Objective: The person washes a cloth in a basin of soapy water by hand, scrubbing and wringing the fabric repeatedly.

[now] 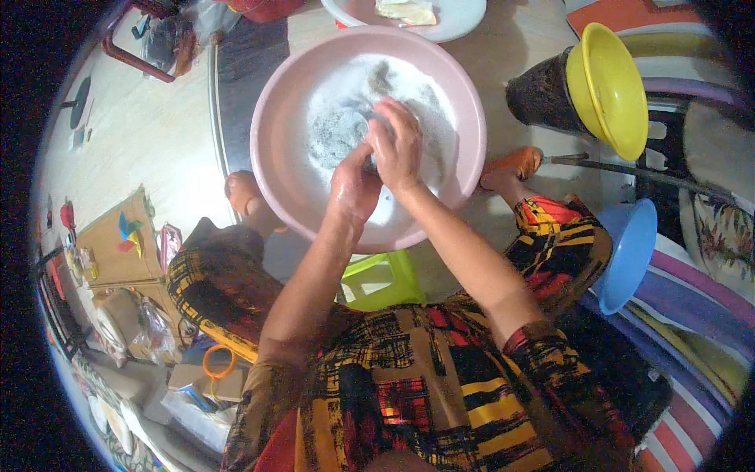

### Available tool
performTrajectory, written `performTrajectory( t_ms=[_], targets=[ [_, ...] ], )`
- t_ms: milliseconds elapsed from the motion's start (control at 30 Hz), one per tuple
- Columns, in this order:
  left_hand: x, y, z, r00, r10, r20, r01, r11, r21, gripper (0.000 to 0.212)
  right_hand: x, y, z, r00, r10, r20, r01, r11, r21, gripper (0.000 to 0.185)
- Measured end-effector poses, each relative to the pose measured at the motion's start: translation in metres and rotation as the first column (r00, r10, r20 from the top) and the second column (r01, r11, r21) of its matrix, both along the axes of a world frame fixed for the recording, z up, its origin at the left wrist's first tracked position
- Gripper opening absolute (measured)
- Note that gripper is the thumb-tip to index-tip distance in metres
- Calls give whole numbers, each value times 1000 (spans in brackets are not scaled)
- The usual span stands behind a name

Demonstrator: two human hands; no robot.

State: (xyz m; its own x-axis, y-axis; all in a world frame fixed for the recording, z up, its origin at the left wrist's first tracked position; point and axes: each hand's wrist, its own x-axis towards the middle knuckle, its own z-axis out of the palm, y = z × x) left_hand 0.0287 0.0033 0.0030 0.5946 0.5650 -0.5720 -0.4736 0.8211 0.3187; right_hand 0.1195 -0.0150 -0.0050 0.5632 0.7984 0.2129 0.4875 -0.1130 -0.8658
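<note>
In front of me stands a wide pink plastic basin (274, 133) holding soapy water with thick white suds (345, 74). A wet, dark grey cloth (336, 138) lies in the foam, partly covered by bubbles. My left hand (354, 186) grips the cloth from the near side, its thumb pointing up. Against it, my right hand (398, 141) closes over the cloth's right side with bent fingers. Both hands are wet and touch each other over the middle of the basin. The part of the cloth between the palms is mostly hidden.
Beyond the basin is a pale basin (460, 23) with a light item inside. A yellow basin (619, 94) leans on a dark bucket (540, 91) at right. A blue basin (634, 259) stands beside my knee, a green plastic stool (407, 280) below me. Cardboard (115, 242) lies left.
</note>
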Motion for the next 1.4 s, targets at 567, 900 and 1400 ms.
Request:
performTrajectory(
  t_ms=[567,900,1400],
  targets=[
    [14,1,27,989,58,-134,-55,998,26,30,-4,-27,43,963,213,-164,-223,974,-46,51],
    [20,-7,10,984,116,-134,-104,990,92,43,-3,-12,31,643,-74,-762,-36,991,-126,35],
    [-18,40,-32,931,365,-13,-363,923,-128,53,15,-61,99,703,368,-609,-422,904,59,33]
  ],
)
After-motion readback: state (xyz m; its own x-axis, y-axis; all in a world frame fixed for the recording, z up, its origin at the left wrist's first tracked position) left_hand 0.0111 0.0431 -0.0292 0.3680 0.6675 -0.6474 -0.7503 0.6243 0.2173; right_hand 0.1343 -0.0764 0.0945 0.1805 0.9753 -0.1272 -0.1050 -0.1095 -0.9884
